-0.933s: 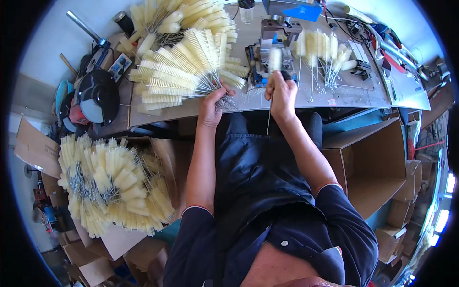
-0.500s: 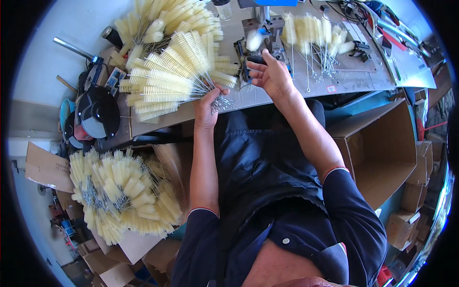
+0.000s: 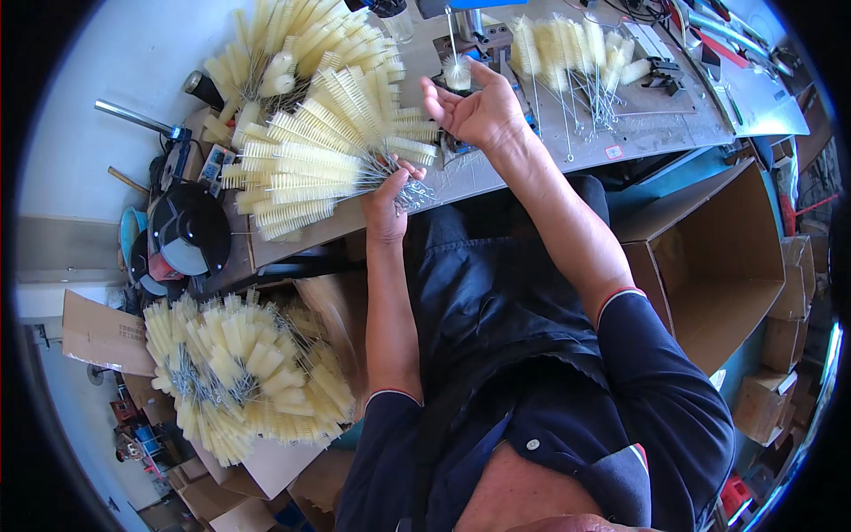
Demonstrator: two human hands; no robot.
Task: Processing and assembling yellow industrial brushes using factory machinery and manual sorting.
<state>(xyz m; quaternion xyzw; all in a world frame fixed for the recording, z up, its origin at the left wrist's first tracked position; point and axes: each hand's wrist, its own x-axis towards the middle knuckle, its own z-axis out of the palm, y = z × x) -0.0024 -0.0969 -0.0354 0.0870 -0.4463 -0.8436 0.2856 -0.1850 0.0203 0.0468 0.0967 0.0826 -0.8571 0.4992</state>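
A fan of cream bottle brushes [image 3: 328, 146] spreads over the left front of the bench. My left hand [image 3: 387, 199] is closed around their thin wire stems, with the looped wire ends sticking out on its right side. My right hand [image 3: 479, 111] is palm up beside the metal bench machine [image 3: 501, 49], its fingers apart and slightly curled. Just beyond its thumb, a single white brush [image 3: 456, 73] stands at the machine, a straight wire rising above it. I see nothing in the right palm; the hand and wrist hide part of the machine.
More brushes [image 3: 306, 35] are heaped behind the bundle, and another group [image 3: 572, 58] lies right of the machine. A carton of brushes [image 3: 239, 372] sits below at left, beside a black round-bodied power tool [image 3: 188, 226]. An open cardboard box [image 3: 718, 266] stands at right.
My right hand has moved left and away from me, closer to the single brush, which now shows a wire above it. The left hand keeps its grip on the bundle; the view has shifted slightly.
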